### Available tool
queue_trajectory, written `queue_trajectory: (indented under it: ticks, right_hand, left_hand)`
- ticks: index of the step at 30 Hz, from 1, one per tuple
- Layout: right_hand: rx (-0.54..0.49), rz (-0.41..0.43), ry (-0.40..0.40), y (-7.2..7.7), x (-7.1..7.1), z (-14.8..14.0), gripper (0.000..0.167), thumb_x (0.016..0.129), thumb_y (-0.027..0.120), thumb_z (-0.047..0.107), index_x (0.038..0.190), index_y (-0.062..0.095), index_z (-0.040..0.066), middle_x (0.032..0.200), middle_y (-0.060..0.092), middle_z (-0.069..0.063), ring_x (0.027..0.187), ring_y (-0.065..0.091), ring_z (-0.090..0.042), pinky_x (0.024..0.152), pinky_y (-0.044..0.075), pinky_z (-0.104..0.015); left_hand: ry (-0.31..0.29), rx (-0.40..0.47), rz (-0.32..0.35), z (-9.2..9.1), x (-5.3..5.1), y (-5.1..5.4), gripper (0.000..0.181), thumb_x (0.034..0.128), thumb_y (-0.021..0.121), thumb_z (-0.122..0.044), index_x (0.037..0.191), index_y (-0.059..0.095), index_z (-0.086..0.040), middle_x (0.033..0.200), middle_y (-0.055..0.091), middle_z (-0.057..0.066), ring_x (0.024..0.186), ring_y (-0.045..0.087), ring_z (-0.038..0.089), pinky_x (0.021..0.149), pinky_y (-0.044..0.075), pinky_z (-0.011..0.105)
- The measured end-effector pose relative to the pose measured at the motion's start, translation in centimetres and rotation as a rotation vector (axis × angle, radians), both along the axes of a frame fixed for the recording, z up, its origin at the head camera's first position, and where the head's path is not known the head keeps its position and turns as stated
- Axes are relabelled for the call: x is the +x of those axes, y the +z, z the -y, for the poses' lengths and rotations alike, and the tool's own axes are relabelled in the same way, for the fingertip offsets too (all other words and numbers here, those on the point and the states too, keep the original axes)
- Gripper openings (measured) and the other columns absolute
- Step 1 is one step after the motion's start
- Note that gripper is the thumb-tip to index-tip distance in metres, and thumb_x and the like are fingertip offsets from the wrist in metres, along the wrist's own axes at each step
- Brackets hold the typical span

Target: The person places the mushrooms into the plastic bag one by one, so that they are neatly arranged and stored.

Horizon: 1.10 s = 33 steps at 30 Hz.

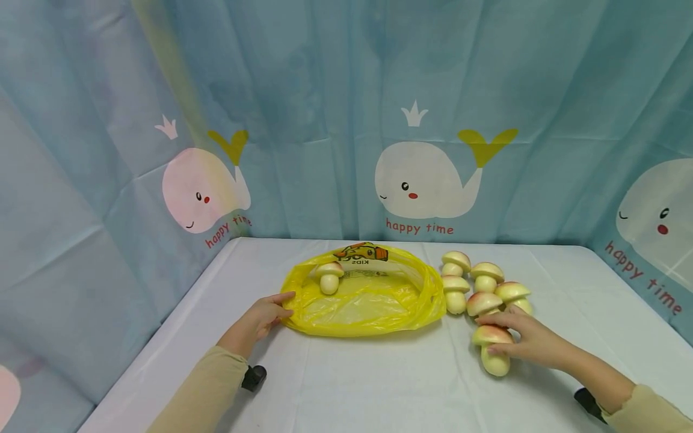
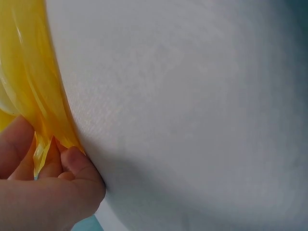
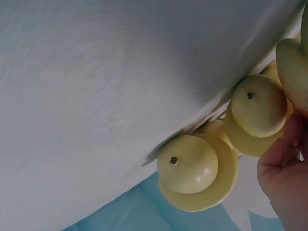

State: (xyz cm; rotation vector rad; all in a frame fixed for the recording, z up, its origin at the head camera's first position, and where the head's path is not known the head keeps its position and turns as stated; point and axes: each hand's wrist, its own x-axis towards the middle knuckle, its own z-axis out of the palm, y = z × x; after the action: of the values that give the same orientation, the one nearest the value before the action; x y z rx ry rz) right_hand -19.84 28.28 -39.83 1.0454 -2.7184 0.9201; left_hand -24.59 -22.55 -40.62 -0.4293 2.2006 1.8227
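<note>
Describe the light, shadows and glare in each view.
Head view: brightly lit, a yellowish streak on the curtain at upper left; left wrist view: a soft shadow on the white table beside the left hand; right wrist view: dimmer, with a glint on the lowest mushroom.

The fingers (image 2: pixel 81 166) pinch a yellow plastic bag (image 2: pixel 36 72).

A blue whale-print curtain (image 1: pixel 319 120) hangs behind the white table (image 1: pixel 368 385).
</note>
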Motion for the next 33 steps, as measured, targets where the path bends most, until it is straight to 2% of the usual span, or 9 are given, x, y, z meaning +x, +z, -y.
queue_trajectory:
  ticks: [5, 9, 12, 14, 19, 22, 27, 29, 33]
  right_hand:
    - [-0.05, -0.134, 0.049, -0.1, -0.1, 0.6, 0.046, 0.074, 0.083, 0.015, 0.117, 0.068, 0.012, 0.115, 0.066, 0.008, 0.088, 0.044, -0.002, 0.069, 0.04, -0.024]
    - [-0.092, -0.214, 0.085, 0.4, -0.2, 1.4, 0.051, 0.07, 0.085, 0.011, 0.118, 0.066, 0.016, 0.114, 0.066, 0.007, 0.098, 0.05, -0.002, 0.079, 0.04, -0.017]
    - [-0.144, -0.217, 0.106, 1.0, -0.2, 2.2, 0.054, 0.071, 0.084, 0.005, 0.12, 0.065, 0.015, 0.117, 0.064, 0.005, 0.104, 0.051, 0.0, 0.083, 0.04, -0.012]
    - [-0.179, -0.204, 0.099, 1.3, -0.1, 2.6, 0.054, 0.072, 0.082, 0.001, 0.122, 0.063, 0.01, 0.119, 0.062, 0.007, 0.104, 0.052, 0.002, 0.082, 0.043, -0.013]
    - [-0.245, -0.12, 0.024, 2.2, 0.3, 3.8, 0.049, 0.081, 0.075, -0.001, 0.126, 0.058, 0.002, 0.123, 0.056, 0.02, 0.095, 0.054, 0.002, 0.067, 0.051, -0.022]
    - [-0.264, -0.096, -0.023, 2.6, 0.4, 4.3, 0.047, 0.084, 0.072, 0.001, 0.129, 0.055, -0.001, 0.125, 0.055, 0.021, 0.095, 0.054, 0.002, 0.067, 0.052, -0.024]
    - [-0.292, -0.165, -0.062, 2.8, 0.1, 5.1, 0.05, 0.083, 0.074, 0.0, 0.128, 0.054, -0.005, 0.125, 0.056, 0.017, 0.101, 0.054, 0.005, 0.078, 0.048, -0.015]
    - [-0.309, -0.181, -0.068, 2.8, 0.1, 5.3, 0.05, 0.082, 0.074, 0.0, 0.127, 0.054, -0.005, 0.124, 0.056, 0.019, 0.102, 0.054, 0.006, 0.08, 0.046, -0.012]
    - [-0.346, -0.177, -0.079, 2.9, 0.0, 5.7, 0.048, 0.082, 0.074, 0.0, 0.126, 0.055, -0.004, 0.121, 0.054, 0.024, 0.098, 0.056, 0.004, 0.075, 0.048, -0.012]
  left_hand:
    - [0.009, -0.005, 0.006, -0.1, 0.0, 0.0, 0.055, 0.0927, 0.058, 0.006, 0.145, 0.043, -0.001, 0.155, 0.025, 0.023, 0.116, 0.037, 0.028, 0.08, 0.035, 0.026]
    - [0.014, -0.004, 0.007, 0.0, 0.0, -0.1, 0.054, 0.0932, 0.057, 0.006, 0.145, 0.042, 0.0, 0.155, 0.023, 0.023, 0.118, 0.036, 0.029, 0.082, 0.036, 0.027]
    - [0.013, -0.003, 0.007, 0.1, 0.0, -0.1, 0.054, 0.0936, 0.056, 0.006, 0.145, 0.042, 0.0, 0.156, 0.022, 0.023, 0.122, 0.034, 0.03, 0.087, 0.036, 0.03]
    - [0.004, -0.002, 0.006, 0.1, 0.0, -0.1, 0.054, 0.0937, 0.056, 0.006, 0.146, 0.041, 0.0, 0.156, 0.021, 0.023, 0.125, 0.033, 0.031, 0.089, 0.035, 0.031]
    - [0.0, 0.005, 0.007, 0.1, 0.0, -0.2, 0.055, 0.0936, 0.056, 0.006, 0.146, 0.041, 0.0, 0.156, 0.02, 0.023, 0.126, 0.032, 0.032, 0.091, 0.035, 0.032]
    - [0.01, 0.007, 0.011, 0.1, 0.1, -0.1, 0.054, 0.0934, 0.056, 0.007, 0.145, 0.042, 0.0, 0.156, 0.02, 0.023, 0.126, 0.033, 0.031, 0.09, 0.035, 0.032]
    - [0.012, 0.008, 0.008, 0.0, 0.1, 0.0, 0.055, 0.093, 0.056, 0.007, 0.145, 0.042, 0.0, 0.156, 0.021, 0.023, 0.125, 0.033, 0.031, 0.089, 0.036, 0.031]
    - [0.011, 0.01, 0.006, 0.0, 0.0, 0.0, 0.055, 0.0929, 0.056, 0.007, 0.145, 0.042, 0.0, 0.156, 0.022, 0.023, 0.126, 0.033, 0.031, 0.09, 0.036, 0.031]
    - [0.012, 0.011, 0.005, 0.0, 0.1, 0.0, 0.054, 0.093, 0.056, 0.007, 0.145, 0.042, 0.0, 0.156, 0.021, 0.023, 0.127, 0.033, 0.031, 0.092, 0.036, 0.032]
